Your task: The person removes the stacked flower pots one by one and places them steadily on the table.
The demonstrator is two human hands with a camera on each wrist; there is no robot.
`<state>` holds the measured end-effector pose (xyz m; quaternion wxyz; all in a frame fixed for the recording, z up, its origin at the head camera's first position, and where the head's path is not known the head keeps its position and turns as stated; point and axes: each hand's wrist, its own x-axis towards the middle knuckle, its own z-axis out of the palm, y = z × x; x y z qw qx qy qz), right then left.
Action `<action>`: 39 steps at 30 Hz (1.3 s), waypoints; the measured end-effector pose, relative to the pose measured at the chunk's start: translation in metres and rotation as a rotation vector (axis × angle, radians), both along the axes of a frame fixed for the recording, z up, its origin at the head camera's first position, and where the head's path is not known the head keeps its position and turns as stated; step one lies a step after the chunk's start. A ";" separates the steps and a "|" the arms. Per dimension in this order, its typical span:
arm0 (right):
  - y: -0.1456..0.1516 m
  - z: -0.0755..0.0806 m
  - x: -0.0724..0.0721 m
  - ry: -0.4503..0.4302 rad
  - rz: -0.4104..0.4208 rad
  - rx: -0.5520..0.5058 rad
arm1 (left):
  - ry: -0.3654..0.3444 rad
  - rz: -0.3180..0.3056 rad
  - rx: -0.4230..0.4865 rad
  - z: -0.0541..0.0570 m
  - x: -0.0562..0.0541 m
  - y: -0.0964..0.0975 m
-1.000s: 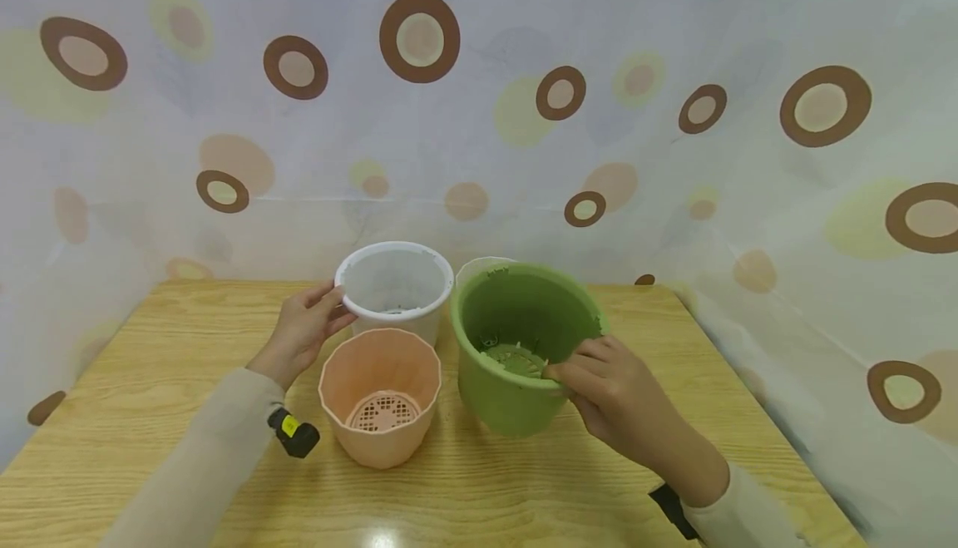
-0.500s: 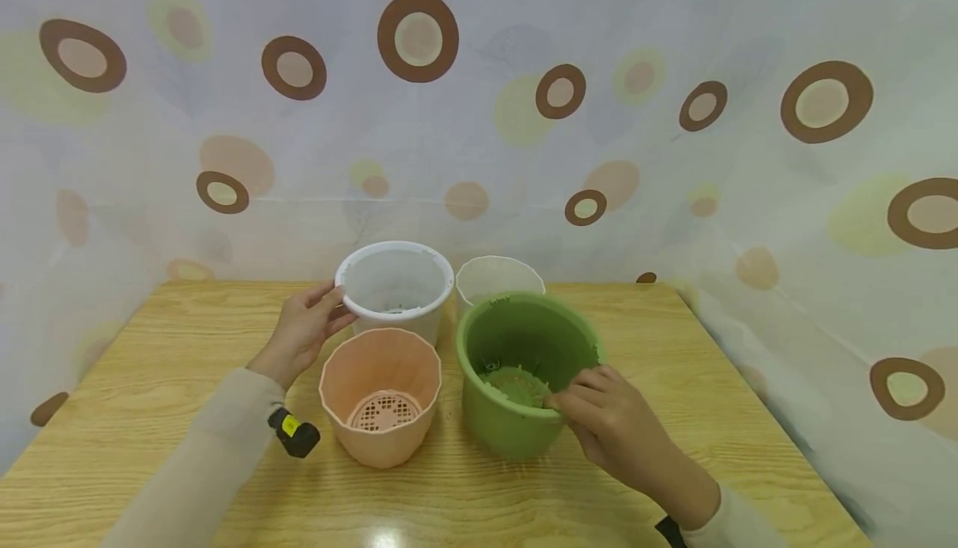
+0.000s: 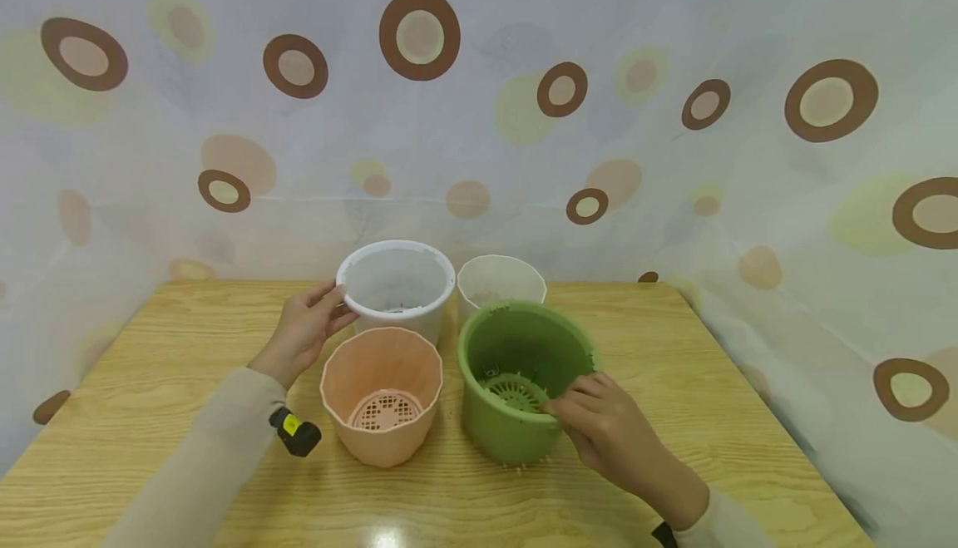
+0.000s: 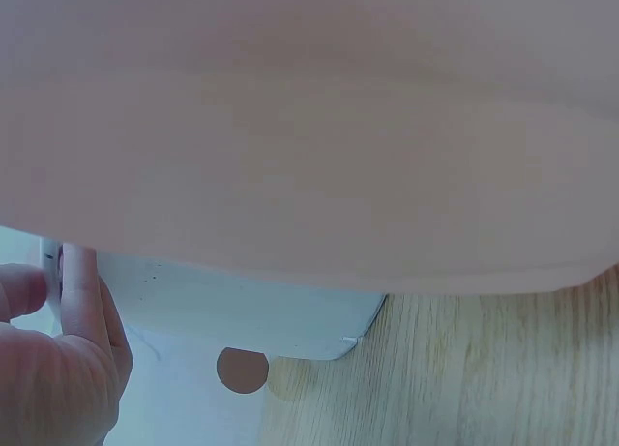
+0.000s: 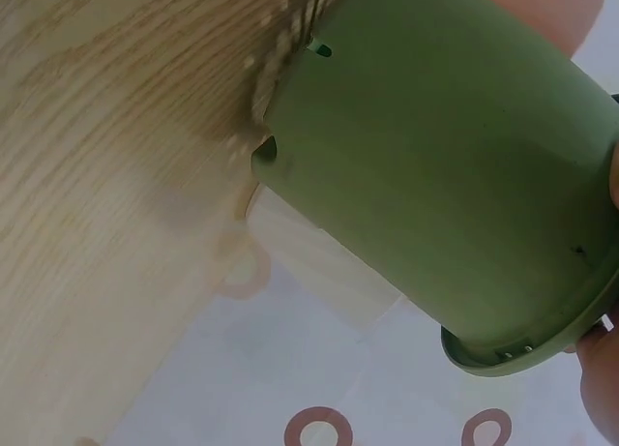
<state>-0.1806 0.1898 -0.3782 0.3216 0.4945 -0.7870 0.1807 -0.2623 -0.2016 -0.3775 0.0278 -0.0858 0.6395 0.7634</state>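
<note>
My left hand (image 3: 305, 330) pinches the left rim of a white flowerpot (image 3: 397, 282), thumb inside and fingers outside. The left wrist view shows those fingers on the rim, with the white pot's wall (image 4: 251, 311) partly hidden behind a peach flowerpot (image 4: 290, 175). On the right, my right hand (image 3: 609, 423) grips the near right rim of a larger green flowerpot (image 3: 509, 436), which has a slotted base. In the right wrist view the green pot's outer wall (image 5: 435, 156) fills much of the frame; whether its base touches the table I cannot tell.
In front of the white pot stands the peach flowerpot (image 3: 380, 441) with a grid base. A cream flowerpot (image 3: 500, 274) stands behind the green one, which partly hides it. All are on a wooden table (image 3: 187, 365), with a patterned cloth (image 3: 479, 140) hanging behind and along the right.
The green flowerpot has come down and toward me in my right hand, uncovering the cream flowerpot behind it. My left hand and the white flowerpot have stayed in place.
</note>
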 end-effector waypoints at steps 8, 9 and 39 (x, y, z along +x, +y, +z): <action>-0.002 -0.007 -0.005 -0.010 -0.011 0.014 | -0.007 0.004 0.003 0.000 0.000 0.000; -0.003 -0.007 -0.005 -0.009 -0.010 0.014 | -0.007 0.003 0.004 0.000 0.000 -0.001; -0.004 -0.012 -0.016 -0.058 0.013 0.044 | 0.008 0.002 0.035 0.001 0.000 0.000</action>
